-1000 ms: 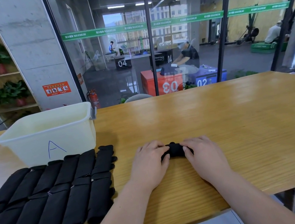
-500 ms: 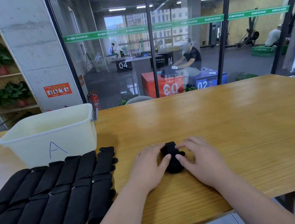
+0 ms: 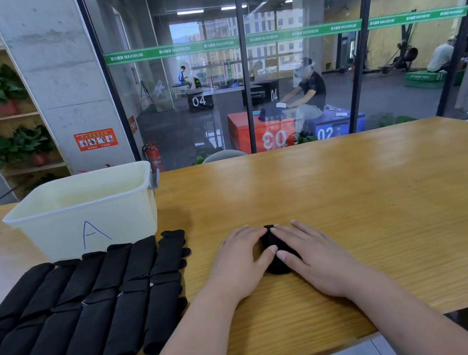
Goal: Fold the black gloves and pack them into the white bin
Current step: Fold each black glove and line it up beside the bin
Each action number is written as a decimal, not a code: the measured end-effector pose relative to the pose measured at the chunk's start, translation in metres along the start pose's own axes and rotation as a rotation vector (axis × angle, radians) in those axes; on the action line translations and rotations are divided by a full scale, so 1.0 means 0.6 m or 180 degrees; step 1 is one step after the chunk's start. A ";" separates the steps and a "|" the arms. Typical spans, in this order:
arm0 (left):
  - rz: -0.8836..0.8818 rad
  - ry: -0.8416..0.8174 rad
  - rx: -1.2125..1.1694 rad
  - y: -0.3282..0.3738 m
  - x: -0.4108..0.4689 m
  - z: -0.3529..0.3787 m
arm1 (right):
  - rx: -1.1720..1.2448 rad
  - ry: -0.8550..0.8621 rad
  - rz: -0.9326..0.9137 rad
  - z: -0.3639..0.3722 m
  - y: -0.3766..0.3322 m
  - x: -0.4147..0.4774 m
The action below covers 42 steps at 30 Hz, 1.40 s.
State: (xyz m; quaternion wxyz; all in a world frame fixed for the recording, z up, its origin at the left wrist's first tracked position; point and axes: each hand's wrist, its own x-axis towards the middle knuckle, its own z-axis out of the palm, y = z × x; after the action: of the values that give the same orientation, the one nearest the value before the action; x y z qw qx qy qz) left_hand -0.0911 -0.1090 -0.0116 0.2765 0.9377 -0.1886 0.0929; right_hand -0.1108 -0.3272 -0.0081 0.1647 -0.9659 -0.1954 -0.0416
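Glove [image 3: 277,256], rolled into a small dark bundle, lies on the tabletop [image 3: 348,207] about midway along its near edge, a little in from it.

Head view: my left hand [image 3: 237,265] and right hand [image 3: 316,261] lie over it, one from each side. The fingers are nearly straight, only lightly bent, and the thumbs rest on its top. Neither hand closes round it; both press it down. The bin [image 3: 85,222] stands toward the far left corner, well apart from the bundle, and I cannot see its floor. Two rows of gloves [image 3: 81,308] lie in the near left corner, just in front of the bin.

I judge the folding of this one is near its end. The next move calls for a firm grip, so the roll doesn't spring open, then a carry leftward over the bin's rim.
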 end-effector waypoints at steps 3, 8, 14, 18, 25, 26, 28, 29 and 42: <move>0.0007 0.0197 0.0013 0.008 -0.005 -0.007 | 0.0420 0.0297 -0.0017 -0.001 0.006 -0.002; 0.0115 0.0409 0.0692 0.033 -0.010 -0.013 | 0.0602 0.0506 0.0035 -0.006 0.004 -0.008; 0.0160 0.0236 0.0786 0.051 -0.030 -0.026 | 0.0391 0.0454 0.0114 -0.006 0.002 -0.011; 0.0091 0.0080 0.0894 0.047 -0.070 -0.042 | 0.0184 0.0313 0.0060 -0.005 -0.003 -0.010; 0.0075 0.0199 0.1057 0.019 -0.109 -0.085 | -0.0066 0.0142 -0.0055 0.003 -0.036 0.010; 0.0052 0.0266 0.1080 0.011 -0.111 -0.095 | -0.0043 0.0120 -0.0090 0.008 -0.048 0.016; -0.0067 0.0364 0.1076 -0.007 -0.118 -0.116 | 0.0004 0.0066 -0.0189 0.019 -0.077 0.026; -0.0135 0.0398 0.1066 -0.017 -0.121 -0.126 | 0.0031 0.0031 -0.0235 0.026 -0.092 0.032; -0.0755 0.0024 0.1280 -0.112 -0.182 -0.200 | 0.0006 -0.0212 -0.0409 0.054 -0.221 0.097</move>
State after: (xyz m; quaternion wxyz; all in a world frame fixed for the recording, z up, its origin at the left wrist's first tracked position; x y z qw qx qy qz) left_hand -0.1716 0.0422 0.0251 0.0938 0.9892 -0.0537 0.0990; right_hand -0.1087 -0.1800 0.0099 0.1559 -0.9520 -0.2625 -0.0198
